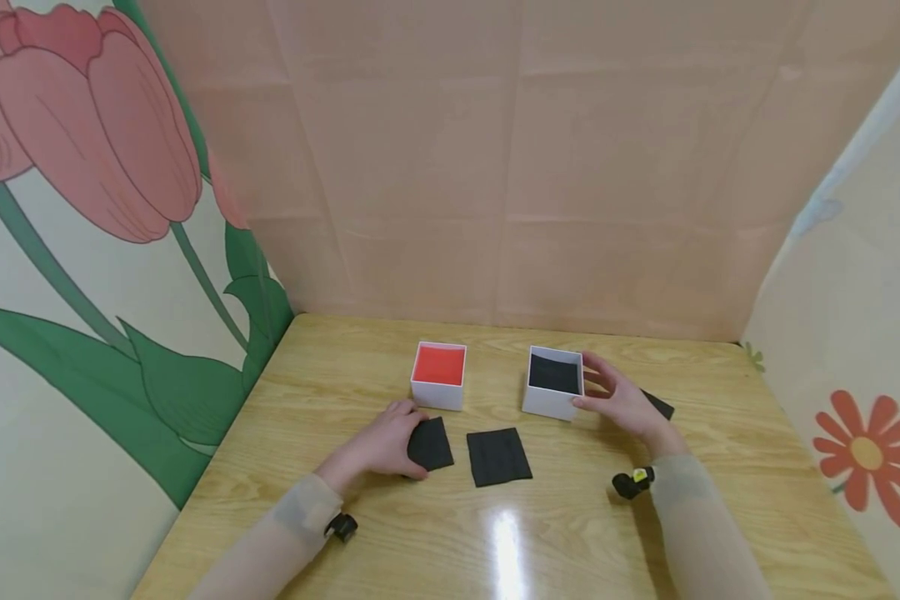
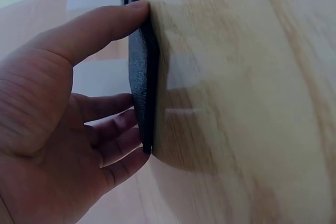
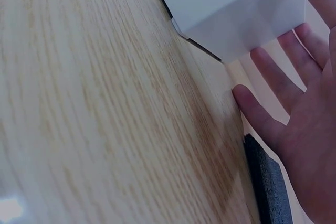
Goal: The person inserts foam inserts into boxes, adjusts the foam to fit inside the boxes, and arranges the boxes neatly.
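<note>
My left hand [image 1: 390, 437] pinches a thin black square pad [image 1: 437, 447] by opposite edges, thumb on one edge and fingertips on the other. In the left wrist view this pad [image 2: 144, 80] stands edge-on close over the table. On the right, my right hand [image 1: 618, 396] holds a white box [image 1: 547, 403] by its right side. Its thumb is at the front corner and its fingertips are at the back edge. Inside that box lies black material [image 1: 555, 375]. In the right wrist view the little finger is apart from the box [image 3: 236, 30].
Another black square pad [image 1: 498, 457] lies flat between my hands. Left of the held box stands a second white box [image 1: 438, 395] with red material [image 1: 440, 364] inside. A further black pad [image 1: 658, 404] is partly hidden behind my right wrist. Fabric backdrops [image 1: 510, 250] border the wooden table [image 1: 450, 550].
</note>
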Demonstrator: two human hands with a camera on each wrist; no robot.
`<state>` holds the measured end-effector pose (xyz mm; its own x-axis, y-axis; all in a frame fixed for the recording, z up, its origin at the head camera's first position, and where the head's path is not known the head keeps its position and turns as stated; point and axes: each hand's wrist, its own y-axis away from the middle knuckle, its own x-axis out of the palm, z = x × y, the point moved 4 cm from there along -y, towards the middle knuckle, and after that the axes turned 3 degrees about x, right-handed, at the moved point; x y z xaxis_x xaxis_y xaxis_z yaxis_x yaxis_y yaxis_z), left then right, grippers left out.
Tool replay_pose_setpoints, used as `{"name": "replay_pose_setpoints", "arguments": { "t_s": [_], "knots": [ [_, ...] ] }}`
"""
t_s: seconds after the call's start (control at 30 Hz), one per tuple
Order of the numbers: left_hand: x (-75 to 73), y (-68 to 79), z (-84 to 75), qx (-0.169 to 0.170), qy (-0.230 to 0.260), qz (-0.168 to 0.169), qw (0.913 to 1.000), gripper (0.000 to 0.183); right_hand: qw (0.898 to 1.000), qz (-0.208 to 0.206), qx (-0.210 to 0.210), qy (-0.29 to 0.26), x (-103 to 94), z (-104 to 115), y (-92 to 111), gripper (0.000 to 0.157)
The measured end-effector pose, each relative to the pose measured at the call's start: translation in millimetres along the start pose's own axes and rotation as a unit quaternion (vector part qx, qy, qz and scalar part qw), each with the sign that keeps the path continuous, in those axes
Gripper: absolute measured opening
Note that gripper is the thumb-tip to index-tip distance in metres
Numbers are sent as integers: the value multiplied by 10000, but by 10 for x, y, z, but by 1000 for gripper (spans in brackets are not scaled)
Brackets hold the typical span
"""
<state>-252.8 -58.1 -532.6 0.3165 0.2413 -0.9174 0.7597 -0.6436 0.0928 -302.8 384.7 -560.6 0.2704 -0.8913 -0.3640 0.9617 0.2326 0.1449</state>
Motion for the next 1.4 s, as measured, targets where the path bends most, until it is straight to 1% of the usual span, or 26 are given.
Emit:
{"name": "replay_pose_setpoints", "arguments": {
  "t_s": [0.13, 0.3, 0.5, 0.6, 0.77, 0.87, 0.97, 1.13, 1.27, 1.4],
  "knots": [
    [-9, 1, -3, -14, 79, 76, 9999, 91, 10000, -11, -13, -10, 4, 12, 3, 107],
    [10, 4, 22, -98, 133, 188, 9997, 95, 10000, -1, -19, -17, 9, 21, 8, 106],
    [27, -10, 66, 36, 224, 120, 9997, 97, 10000, -34, -12, -13, 7, 18, 12, 107],
    [33, -13, 80, 63, 203, 144, 9997, 96, 10000, -29, -26, -10, 9, 19, 12, 107],
    [11, -14, 64, 47, 97, 215, 9997, 95, 10000, -37, 16, 34, 3, 15, 17, 107],
    [-18, -16, 51, 93, 96, 186, 9997, 94, 10000, -61, 43, 62, -5, 21, 21, 108],
    [-55, -24, 36, 213, 159, 133, 9996, 93, 9999, -70, 54, 69, -18, 31, 23, 108],
    [-120, -23, -11, 573, 281, 56, 9979, 91, 9999, -70, 34, 66, -36, 31, 16, 108],
    [-151, -26, -53, 892, 522, 51, 9946, 89, 9999, -43, -1, 115, -51, 20, 3, 107],
    [-168, -28, -109, 1102, 769, 109, 9909, 88, 9997, -16, -60, 235, -66, 24, -6, 106]
  ]
}}
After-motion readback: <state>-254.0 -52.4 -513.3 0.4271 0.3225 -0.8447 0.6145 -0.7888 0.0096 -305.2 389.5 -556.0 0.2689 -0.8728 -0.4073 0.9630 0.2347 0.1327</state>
